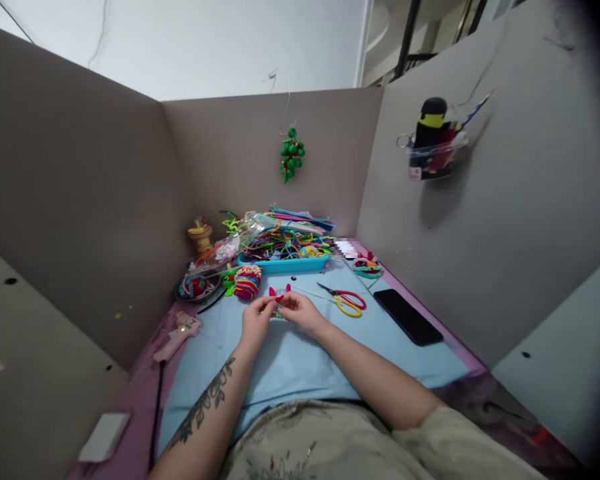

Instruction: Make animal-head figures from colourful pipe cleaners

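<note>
My left hand (258,317) and my right hand (303,312) meet over the middle of the blue cloth (290,367). Thumbs and fingers of both are closed in a pinch on a small red piece (279,299), perhaps bent pipe cleaner. Just beyond the fingertips lies a small craft piece with two red upright tips (273,291), partly hidden by my hands. Something greenish shows between the hands, too small to name. To the right of my right hand, scissors (347,301) with one red and one yellow handle lie with blades a little apart.
A blue tray (285,265) heaped with coloured pipe cleaners stands at the back. Left are a striped bundle (248,282), a round dish (197,287) and a pink glue gun (177,337) with a black cord. A black phone (407,317) lies right. Grey partitions (430,247) surround the table.
</note>
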A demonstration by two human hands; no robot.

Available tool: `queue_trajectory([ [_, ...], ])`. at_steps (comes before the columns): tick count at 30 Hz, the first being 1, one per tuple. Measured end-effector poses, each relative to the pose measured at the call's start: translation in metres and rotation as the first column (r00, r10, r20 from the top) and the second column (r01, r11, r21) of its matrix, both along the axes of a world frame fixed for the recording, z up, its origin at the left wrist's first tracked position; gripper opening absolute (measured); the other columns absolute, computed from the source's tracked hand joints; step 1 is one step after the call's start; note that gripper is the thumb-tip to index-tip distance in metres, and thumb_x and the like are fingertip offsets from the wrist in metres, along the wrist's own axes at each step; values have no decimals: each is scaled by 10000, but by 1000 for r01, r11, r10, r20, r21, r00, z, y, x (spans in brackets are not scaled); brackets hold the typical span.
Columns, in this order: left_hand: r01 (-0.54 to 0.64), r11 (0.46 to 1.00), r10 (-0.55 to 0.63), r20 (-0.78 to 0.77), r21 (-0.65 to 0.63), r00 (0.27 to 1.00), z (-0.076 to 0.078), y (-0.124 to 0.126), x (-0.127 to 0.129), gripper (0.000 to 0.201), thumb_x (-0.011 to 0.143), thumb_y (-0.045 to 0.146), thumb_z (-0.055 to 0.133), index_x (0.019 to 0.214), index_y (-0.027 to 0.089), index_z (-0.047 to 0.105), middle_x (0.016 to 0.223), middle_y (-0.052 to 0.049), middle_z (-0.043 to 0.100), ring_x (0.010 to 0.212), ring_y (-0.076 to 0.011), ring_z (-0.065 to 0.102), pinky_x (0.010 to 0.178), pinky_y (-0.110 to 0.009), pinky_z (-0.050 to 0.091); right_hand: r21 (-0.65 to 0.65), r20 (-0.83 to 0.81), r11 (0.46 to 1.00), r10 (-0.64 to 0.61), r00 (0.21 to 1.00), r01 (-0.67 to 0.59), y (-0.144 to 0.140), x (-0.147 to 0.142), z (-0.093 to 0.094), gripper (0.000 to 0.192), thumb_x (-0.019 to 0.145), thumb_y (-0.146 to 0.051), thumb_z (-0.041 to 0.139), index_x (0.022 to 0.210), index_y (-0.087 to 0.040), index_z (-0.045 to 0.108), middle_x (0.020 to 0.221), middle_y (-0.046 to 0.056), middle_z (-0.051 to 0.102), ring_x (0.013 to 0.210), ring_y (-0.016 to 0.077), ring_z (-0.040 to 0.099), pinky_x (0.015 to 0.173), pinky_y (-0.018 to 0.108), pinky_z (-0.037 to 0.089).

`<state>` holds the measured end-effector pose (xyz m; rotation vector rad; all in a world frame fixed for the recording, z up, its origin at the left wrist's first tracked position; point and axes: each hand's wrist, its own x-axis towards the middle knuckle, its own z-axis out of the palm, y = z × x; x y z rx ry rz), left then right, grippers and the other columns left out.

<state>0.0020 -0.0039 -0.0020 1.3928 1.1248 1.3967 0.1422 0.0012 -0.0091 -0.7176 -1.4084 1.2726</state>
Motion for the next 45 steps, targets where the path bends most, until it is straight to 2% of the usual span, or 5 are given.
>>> queue_trajectory([
  [6,95,981,-51,246,-168,968,1,0,4,315,618,403,691,755,124,633,661,-22,625,583,-112,570,518,-204,460,81,137,987,-150,979,140,1,2,2,140,717,-283,601,712,-145,574,669,-7,584,622,107,527,611,240,411],
  [13,315,888,-129,477,-334,869,9,-1,6,194,624,243,723,675,93,612,564,0,566,446,-29,468,434,-127,423,-48,59,994,-92,994,95,2,3,12,126,670,-249,616,678,-144,545,625,-10,595,608,122,571,615,254,429],
  [27,398,854,-221,457,-335,861,7,-3,5,151,675,221,660,710,93,588,546,13,500,412,-23,396,346,-125,287,-110,36,993,55,998,-51,13,14,3,231,633,-320,691,682,-119,590,519,-34,530,430,42,353,439,202,232],
  [37,522,784,-318,503,-337,804,15,-10,3,244,710,335,637,762,124,526,537,40,455,384,-7,335,320,-107,179,-217,-153,961,138,979,-169,11,9,-1,285,542,-275,768,722,-143,590,575,-23,565,445,49,402,420,191,233],
  [45,469,833,-325,427,-292,844,12,-9,5,305,740,410,603,856,132,562,646,6,521,448,-23,415,349,-110,256,-138,-62,987,69,996,-77,8,10,5,240,671,-324,654,822,-139,637,593,-8,585,467,58,417,450,198,249],
])
